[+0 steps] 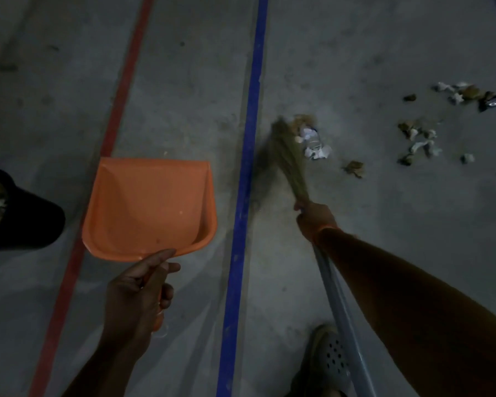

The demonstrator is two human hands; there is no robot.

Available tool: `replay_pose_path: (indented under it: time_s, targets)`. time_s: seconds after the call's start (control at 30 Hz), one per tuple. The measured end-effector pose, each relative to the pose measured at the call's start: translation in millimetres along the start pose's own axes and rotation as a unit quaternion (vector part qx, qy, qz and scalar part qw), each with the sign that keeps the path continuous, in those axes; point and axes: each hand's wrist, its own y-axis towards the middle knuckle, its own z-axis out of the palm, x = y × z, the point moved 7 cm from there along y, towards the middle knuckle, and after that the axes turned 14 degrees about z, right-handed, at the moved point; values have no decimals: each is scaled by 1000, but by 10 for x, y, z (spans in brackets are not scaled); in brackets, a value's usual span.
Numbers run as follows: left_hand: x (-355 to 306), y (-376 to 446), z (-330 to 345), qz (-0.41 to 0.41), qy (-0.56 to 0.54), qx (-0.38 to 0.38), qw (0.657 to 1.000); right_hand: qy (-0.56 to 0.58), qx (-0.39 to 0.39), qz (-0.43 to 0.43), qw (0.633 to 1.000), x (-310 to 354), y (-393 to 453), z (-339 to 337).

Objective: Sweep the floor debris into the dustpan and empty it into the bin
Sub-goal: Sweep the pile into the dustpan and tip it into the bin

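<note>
An orange dustpan and a grass broom are held over a grey floor with scattered debris.

A dark bin (pixel 17 213) with leaves inside is seen at the left edge, and a perforated shoe (pixel 328 359) at the bottom. The concrete floor (pixel 184 96) is marked by a red line (pixel 118 110) and a blue line (pixel 249 124). The dustpan (pixel 149 207), empty, is gripped at its handle by the left hand (pixel 138 293) between the lines. The blurred broom (pixel 287 156) is clamped in the right hand (pixel 315 219), its bristles touching paper scraps (pixel 312 141); more debris (pixel 418 138) lies further right.
</note>
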Motion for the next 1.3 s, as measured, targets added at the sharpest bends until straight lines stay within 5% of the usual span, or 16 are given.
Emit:
replay_pose_path:
  time_s: [0.2,0.4,0.67,0.83,1.3]
  targets:
    - [-186,-80,242,1,-20,16,1000,-39,-54,9,998,-932,-189,-640]
    - [-352,-176,312,11,-16,34,999,-18,-30,-29,999,-1113,-680,-404]
    - [-380,-287,398,1,17,59,998,-87,87,-142,982,-839,-1274,435]
    - [-423,-295,777,3,30,82,996,-96,150,-86,980,-1271,-1202,631]
    - [-1079,43,2466,29,20,119,992,-31,-10,94,995,-2992,578,-1749]
